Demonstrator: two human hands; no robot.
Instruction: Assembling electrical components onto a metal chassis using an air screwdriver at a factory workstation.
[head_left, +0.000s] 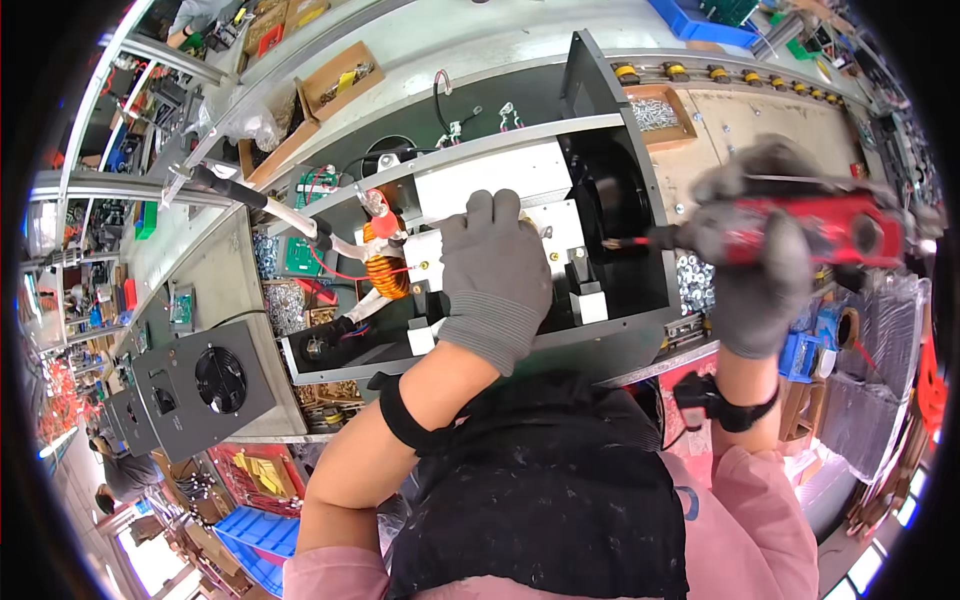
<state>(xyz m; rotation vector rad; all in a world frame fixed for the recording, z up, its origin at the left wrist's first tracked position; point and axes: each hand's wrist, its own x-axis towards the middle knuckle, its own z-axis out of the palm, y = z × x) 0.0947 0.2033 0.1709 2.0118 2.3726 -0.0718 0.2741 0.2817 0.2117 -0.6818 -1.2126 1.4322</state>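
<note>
Head view, nearest first: the left hand (492, 272) in a grey knit glove presses flat, fingers together, on a white panel (490, 175) inside the open black metal chassis (610, 300), beside an orange copper-wound coil (386, 268). To the right, the gloved right hand (755, 275) grips a red electric screwdriver (820, 230), its tip toward the chassis. Farther off, a cardboard tray (660, 112) holds silver screws, and another cardboard box (342, 80) holds small yellow parts.
</note>
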